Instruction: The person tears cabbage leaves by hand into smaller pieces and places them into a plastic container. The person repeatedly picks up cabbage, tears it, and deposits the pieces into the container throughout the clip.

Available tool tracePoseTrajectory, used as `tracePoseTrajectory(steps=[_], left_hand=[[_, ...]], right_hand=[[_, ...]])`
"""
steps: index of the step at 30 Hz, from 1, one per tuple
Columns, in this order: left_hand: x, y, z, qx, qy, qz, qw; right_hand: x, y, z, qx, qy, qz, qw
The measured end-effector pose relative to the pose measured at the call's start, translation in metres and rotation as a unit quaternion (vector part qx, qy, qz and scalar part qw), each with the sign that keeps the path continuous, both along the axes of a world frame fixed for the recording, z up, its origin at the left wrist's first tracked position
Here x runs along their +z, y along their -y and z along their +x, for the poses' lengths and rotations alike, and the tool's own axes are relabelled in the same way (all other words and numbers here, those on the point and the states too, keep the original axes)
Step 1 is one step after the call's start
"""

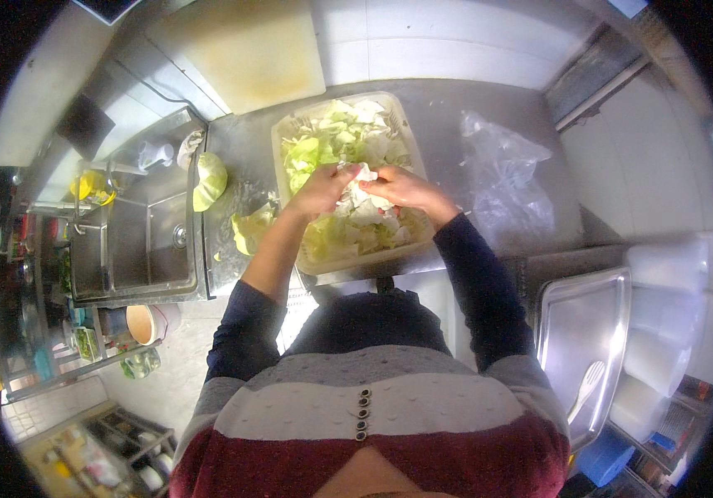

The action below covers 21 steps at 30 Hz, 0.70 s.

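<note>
Above a cream plastic basket (407, 118), my left hand (322, 190) and my right hand (407, 188) both grip one pale piece of cabbage (364, 192). Torn cabbage leaves (347, 134) fill much of the basket, green on the left and paler towards the right. Just left of the basket, partly behind my left forearm, a cabbage chunk (252, 229) lies on the steel counter (443, 99). Farther left, a larger cabbage piece (209, 182) rests at the sink's edge. My fingers hide part of the held piece.
A clear plastic bag (509, 177) lies on the counter to the right. The steel sink (151, 243) is at left, with a yellow item (93, 187) beyond its tap. A cutting board (257, 56) leans against the wall. At lower right, a metal tray (584, 336) carries a white fork-like utensil (587, 387).
</note>
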State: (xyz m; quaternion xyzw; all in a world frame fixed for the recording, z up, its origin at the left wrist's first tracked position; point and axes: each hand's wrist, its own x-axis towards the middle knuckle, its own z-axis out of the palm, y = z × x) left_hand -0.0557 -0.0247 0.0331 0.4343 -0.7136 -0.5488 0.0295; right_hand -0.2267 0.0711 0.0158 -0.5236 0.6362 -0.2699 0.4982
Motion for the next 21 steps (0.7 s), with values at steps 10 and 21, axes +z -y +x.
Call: tracePoseTrajectory(steps=[10,21], left_hand=[[-0.036,0.009,-0.008,-0.061,0.209,-0.356,0.909],[0.008,-0.021,0.005,-0.159,-0.143,-0.270,0.939]], right_hand=[[-0.011,0.000,0.021,-0.029,-0.360,-0.131,0.923],[0.007,0.016,0.012,-0.218,0.325,0.074,0.917]])
